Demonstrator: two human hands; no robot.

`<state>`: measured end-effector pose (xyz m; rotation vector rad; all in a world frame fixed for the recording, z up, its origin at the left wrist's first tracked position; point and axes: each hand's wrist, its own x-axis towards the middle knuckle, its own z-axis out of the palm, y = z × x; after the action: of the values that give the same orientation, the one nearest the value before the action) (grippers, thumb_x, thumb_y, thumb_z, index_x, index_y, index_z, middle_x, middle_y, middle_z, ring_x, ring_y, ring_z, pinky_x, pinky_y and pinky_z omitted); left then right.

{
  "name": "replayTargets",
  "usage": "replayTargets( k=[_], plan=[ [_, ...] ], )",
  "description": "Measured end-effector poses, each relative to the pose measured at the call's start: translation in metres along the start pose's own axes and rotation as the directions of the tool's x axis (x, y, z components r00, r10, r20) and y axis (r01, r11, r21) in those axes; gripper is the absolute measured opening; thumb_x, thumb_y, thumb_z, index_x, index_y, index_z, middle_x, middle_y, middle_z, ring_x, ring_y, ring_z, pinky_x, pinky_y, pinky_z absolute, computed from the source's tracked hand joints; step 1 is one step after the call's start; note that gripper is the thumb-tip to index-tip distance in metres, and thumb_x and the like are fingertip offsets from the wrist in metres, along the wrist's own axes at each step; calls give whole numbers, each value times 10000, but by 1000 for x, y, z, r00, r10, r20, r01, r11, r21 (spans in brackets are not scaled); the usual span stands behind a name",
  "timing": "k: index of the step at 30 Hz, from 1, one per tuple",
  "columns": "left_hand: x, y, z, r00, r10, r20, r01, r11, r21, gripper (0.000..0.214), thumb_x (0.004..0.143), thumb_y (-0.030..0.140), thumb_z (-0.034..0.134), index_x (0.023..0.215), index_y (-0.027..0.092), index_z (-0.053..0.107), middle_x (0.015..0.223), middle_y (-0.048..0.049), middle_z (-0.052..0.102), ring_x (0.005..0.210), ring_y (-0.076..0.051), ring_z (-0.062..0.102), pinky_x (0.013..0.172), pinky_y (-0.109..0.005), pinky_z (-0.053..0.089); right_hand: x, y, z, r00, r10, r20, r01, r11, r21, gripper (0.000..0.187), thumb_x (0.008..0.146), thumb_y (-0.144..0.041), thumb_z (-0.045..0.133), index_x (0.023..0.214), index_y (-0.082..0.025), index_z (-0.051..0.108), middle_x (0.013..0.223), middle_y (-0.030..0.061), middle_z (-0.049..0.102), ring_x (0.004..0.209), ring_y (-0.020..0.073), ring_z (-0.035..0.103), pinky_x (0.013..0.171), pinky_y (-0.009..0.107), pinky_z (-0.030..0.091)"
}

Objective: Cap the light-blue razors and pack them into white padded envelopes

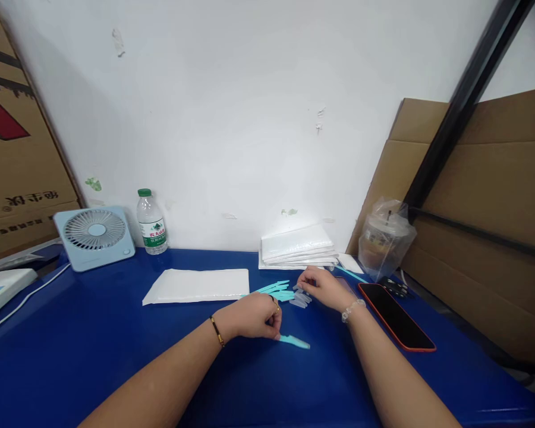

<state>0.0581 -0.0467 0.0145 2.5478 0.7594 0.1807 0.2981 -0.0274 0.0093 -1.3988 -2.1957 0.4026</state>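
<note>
My left hand [259, 316] is closed in a pinch on the handle end of a turquoise eyebrow razor [295, 342], whose blade end points right, low over the blue table. My right hand [323, 286] is bent over a small pile of clear plastic caps [299, 298], its thumb and forefinger pinched on a clear cap [296, 288] at the pile's far edge. Several more turquoise eyebrow razors [276, 289] lie in a loose heap behind my left hand, partly hidden by it.
A flat white packet [196, 285] lies left of the razors. Stacked white packets [298, 246] rest by the wall. A blue fan [96, 238] and water bottle [152, 223] stand at left. A phone [396, 318] and bagged drink cup [383, 241] are at right, near cardboard [494, 249].
</note>
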Motion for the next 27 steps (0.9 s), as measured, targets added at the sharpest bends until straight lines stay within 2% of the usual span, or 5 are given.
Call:
replayTargets(
  k=[4, 11, 17, 23, 27],
  plan=[
    [-1, -5, -6, 982, -111, -150, 112, 994, -2, 245, 745, 437, 572, 837, 222, 642, 786, -3, 616, 669, -132, 543, 534, -218, 357, -1, -2, -3, 997, -12, 73, -4, 979, 206, 306, 846, -418, 453, 814, -180, 643, 765, 22, 627, 717, 149, 552, 666, 260, 420],
    [1, -3, 5, 998, -55, -16, 56, 994, 92, 111, 702, 332, 636, 739, 229, 650, 708, 16, 634, 632, -132, 547, 532, -230, 337, -3, -2, -2, 991, -10, 136, -25, 968, 250, 307, 783, -448, 551, 790, -160, 657, 687, 15, 599, 630, 129, 519, 589, 239, 413],
    [4, -10, 2, 939, -238, -248, 239, 971, -26, 142, 793, 308, 497, 788, 209, 599, 716, -3, 629, 622, -136, 541, 523, -224, 335, -6, -15, 1, 963, -55, 262, -79, 878, 473, 329, 735, -435, 626, 912, -158, 613, 701, 13, 608, 609, 123, 546, 589, 251, 448],
    [1, -20, -7, 933, -270, -237, 216, 949, -230, 192, 812, 356, 452, 821, 191, 551, 722, -2, 615, 628, -133, 536, 543, -221, 364, -3, -15, 3, 992, -40, 116, -34, 818, 574, 287, 719, -419, 651, 799, -149, 593, 629, -1, 575, 561, 109, 542, 532, 231, 444],
    [0, -30, -11, 907, -318, -275, 209, 909, -360, 266, 857, 429, 379, 910, 193, 490, 697, 15, 602, 589, -120, 520, 552, -219, 376, 1, -2, -2, 989, 92, -119, 6, 769, 639, 292, 707, -420, 665, 809, -149, 625, 653, 4, 588, 529, 98, 530, 522, 234, 440]
  ],
)
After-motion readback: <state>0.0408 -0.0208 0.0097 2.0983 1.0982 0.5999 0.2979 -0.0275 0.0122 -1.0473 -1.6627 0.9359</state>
